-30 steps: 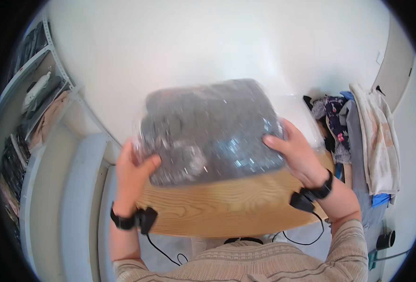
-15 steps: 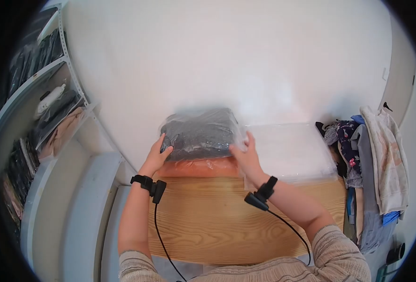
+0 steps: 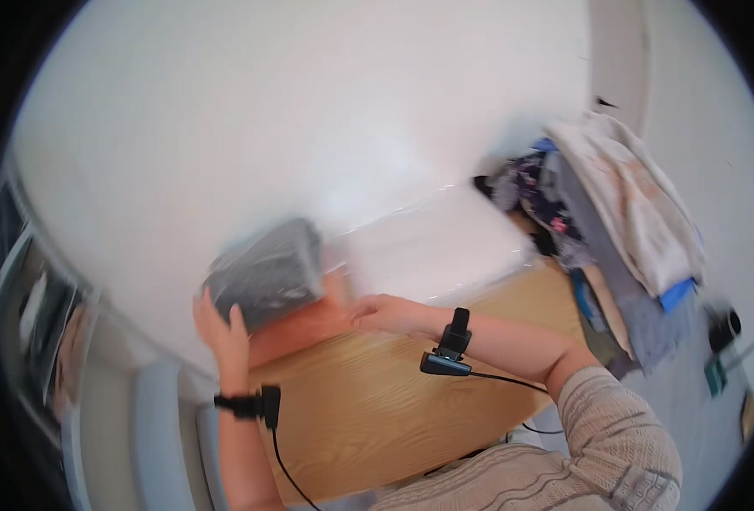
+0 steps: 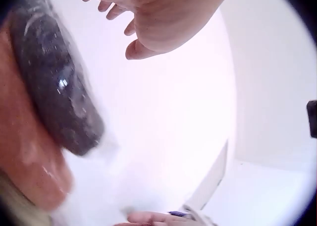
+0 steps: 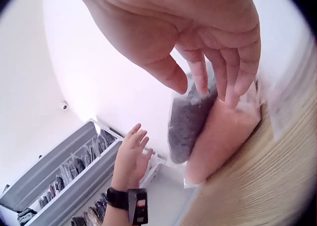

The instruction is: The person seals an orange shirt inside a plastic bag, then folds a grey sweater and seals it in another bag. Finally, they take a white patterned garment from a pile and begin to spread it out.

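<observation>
A dark grey bundle in clear plastic (image 3: 268, 271) lies on top of an orange bagged bundle (image 3: 296, 330) on the wooden table. At the left end of the grey bundle is my left hand (image 3: 221, 330). The left wrist view shows that hand (image 4: 166, 18) apart from the bundle, its fingers loosely spread. My right hand (image 3: 392, 314) hovers right of the orange bundle, near the front edge of a stack of clear plastic bags (image 3: 437, 247). Loosely bent fingers hang from the right hand (image 5: 198, 43) in the right wrist view, with nothing between them.
A heap of clothes (image 3: 620, 200) hangs over the table's right end. Shelves with bagged garments (image 5: 74, 166) stand to the left. Behind the table (image 3: 394, 400) rises a white wall (image 3: 309, 102). Cables trail from both wrist cameras.
Both hands held the grey bundle up, then set it on the orange one. Since then they have let go, and the right hand has drawn away. The head view has turned to the right.
</observation>
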Demonstrator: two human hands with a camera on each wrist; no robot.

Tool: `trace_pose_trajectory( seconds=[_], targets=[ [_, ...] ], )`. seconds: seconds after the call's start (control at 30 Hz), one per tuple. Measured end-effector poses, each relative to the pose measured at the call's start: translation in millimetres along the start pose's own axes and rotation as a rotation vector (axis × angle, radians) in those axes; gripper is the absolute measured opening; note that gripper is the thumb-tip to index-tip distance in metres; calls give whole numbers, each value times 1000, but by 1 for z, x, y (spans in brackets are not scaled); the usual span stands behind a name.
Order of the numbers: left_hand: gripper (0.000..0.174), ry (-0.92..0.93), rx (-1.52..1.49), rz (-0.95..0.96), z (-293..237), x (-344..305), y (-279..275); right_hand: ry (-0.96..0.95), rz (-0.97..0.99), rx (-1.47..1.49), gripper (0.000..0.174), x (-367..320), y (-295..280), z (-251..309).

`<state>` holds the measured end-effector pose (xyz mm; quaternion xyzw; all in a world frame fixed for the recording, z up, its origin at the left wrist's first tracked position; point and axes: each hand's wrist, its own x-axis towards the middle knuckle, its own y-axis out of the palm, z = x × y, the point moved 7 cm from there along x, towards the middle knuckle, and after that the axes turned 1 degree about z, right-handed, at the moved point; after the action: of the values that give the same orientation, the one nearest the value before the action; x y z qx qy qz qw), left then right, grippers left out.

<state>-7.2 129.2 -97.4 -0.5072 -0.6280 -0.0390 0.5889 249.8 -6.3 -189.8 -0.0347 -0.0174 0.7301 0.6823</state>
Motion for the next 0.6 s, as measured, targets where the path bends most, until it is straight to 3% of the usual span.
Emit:
trace_pose_trajectory(
  seconds=[0.07, 0.13, 0.17, 0.2, 0.27, 0.33, 0.5, 0.53, 0.57, 0.6],
  targets=[
    [52, -43, -196, 82, -51, -12, -13, 65, 10, -8, 26, -39, -21, 6],
    [26, -210, -593, 5, -61, -34, 5, 59, -70, -7, 25, -75, -54, 10],
    [26, -193, -618, 26, -76, -42, 8, 53, -90, -15, 24, -92, -68, 13],
    [14, -230, -633, 103, -88, -50, 11, 53, -120, -14, 24, -111, -82, 18],
    [18, -255, -657, 185, -101, -70, 22, 8, -271, -30, 22, -153, -116, 35],
    [38, -322, -827, 303, -101, -94, 51, -19, -427, -141, 22, -193, -153, 49],
    [40, -525, -895, 389, -100, -126, 77, -125, -834, -159, 23, -275, -266, 77],
    [39, -569, -923, 414, -95, -131, 86, -96, -1063, -415, 25, -293, -273, 100],
    [39, -560, -929, 415, -90, -135, 91, -100, -1072, -415, 25, -295, -275, 105],
    [39, -652, -979, 430, -81, -142, 99, -110, -1287, -1006, 28, -305, -270, 131]
  ],
)
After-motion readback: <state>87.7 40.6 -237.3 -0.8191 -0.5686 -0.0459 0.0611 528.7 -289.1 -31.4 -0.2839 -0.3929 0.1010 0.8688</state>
